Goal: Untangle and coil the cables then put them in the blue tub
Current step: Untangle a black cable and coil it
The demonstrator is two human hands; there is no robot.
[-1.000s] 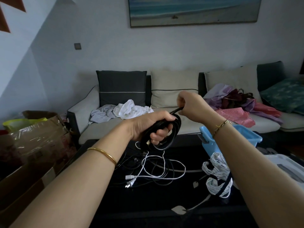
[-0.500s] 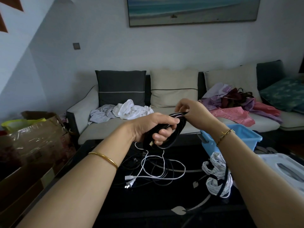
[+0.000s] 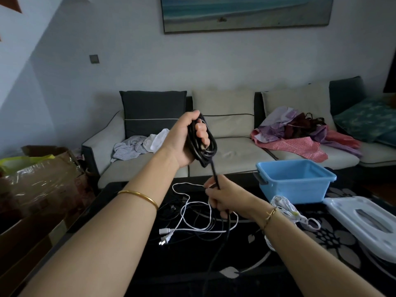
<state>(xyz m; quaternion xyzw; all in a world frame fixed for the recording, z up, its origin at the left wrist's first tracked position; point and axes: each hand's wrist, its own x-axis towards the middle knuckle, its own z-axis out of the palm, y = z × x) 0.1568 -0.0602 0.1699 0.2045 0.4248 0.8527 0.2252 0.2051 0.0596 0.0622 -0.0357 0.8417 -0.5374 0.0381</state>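
My left hand (image 3: 186, 139) is raised above the dark table and grips a black cable coil (image 3: 202, 146) of several loops. A free strand of that black cable runs down from the coil into my right hand (image 3: 225, 197), which grips it low over the table. A loose white cable (image 3: 188, 211) with a two-pin plug lies tangled with thin black cables under my hands. A coiled white cable (image 3: 287, 211) lies beside my right wrist. The blue tub (image 3: 296, 181) stands at the table's far right, nothing visible inside.
A white lid (image 3: 364, 224) lies at the right of the dark floral table (image 3: 334, 236). A cardboard box (image 3: 38, 185) stands left. Behind the table is a sofa (image 3: 235, 151) with cushions and heaps of clothes.
My left hand has lifted the black coil higher and turned it upright. My right hand has dropped from the coil's top down along the free strand to just above the table.
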